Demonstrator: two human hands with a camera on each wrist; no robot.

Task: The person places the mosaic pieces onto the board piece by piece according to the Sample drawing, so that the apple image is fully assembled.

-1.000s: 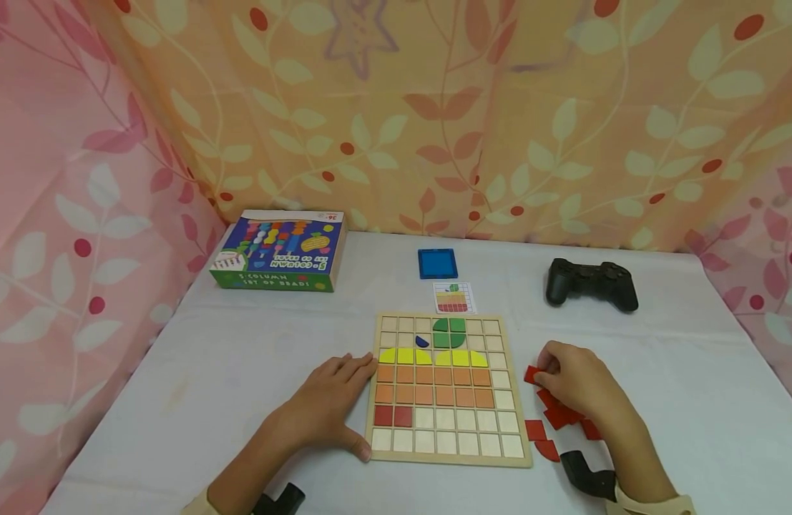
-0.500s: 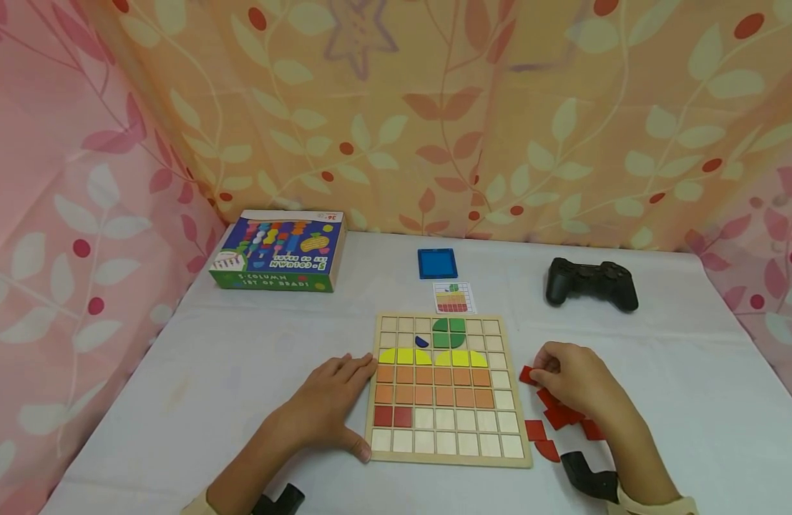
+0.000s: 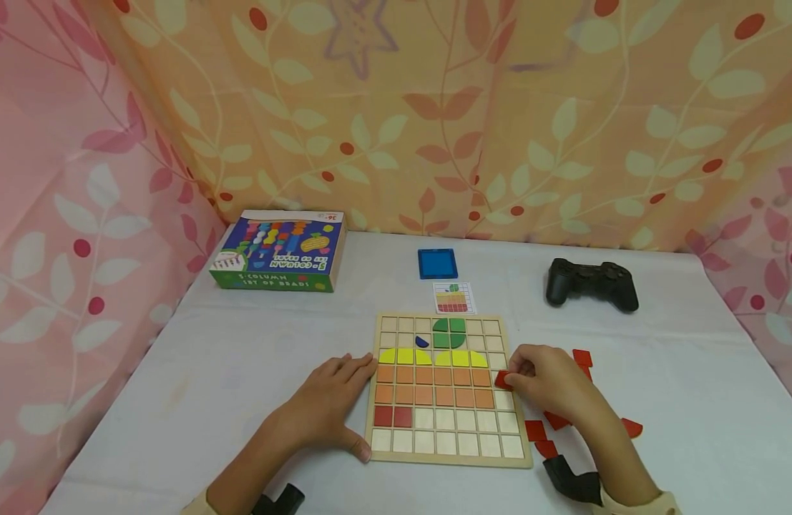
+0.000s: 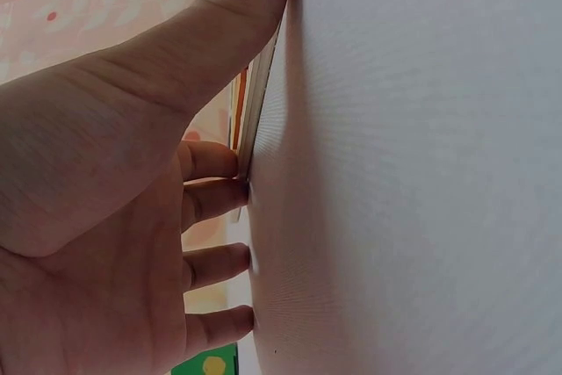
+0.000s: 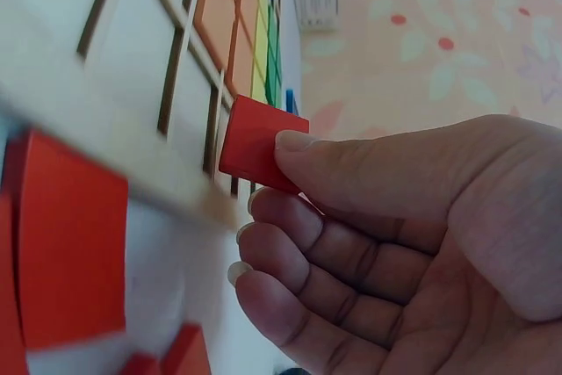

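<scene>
A wooden grid board (image 3: 450, 461) lies on the white table, with green, yellow, orange and red tiles in its cells and a small blue half-round piece (image 3: 422, 342). Along the board's left edge rests my left hand (image 3: 321, 404), thumb and fingers spread; the left wrist view shows its fingertips (image 4: 230, 191) at the board's side. My right hand (image 3: 550, 379) pinches a red square tile (image 5: 259, 142) between thumb and fingers, over the board's right edge. Two dark red tiles (image 3: 393, 415) fill the first cells of the sixth row.
Loose red tiles (image 3: 535, 430) lie right of the board, partly hidden under my right forearm. Behind the board are a small pattern card (image 3: 453, 297) and a blue tray (image 3: 437, 264). A game controller (image 3: 591, 284) is at back right, a bead-set box (image 3: 278, 252) at back left.
My right hand has moved left from the loose red tiles to the board's right edge, carrying the red square tile. More of the loose tiles show behind it. My left hand has stayed put.
</scene>
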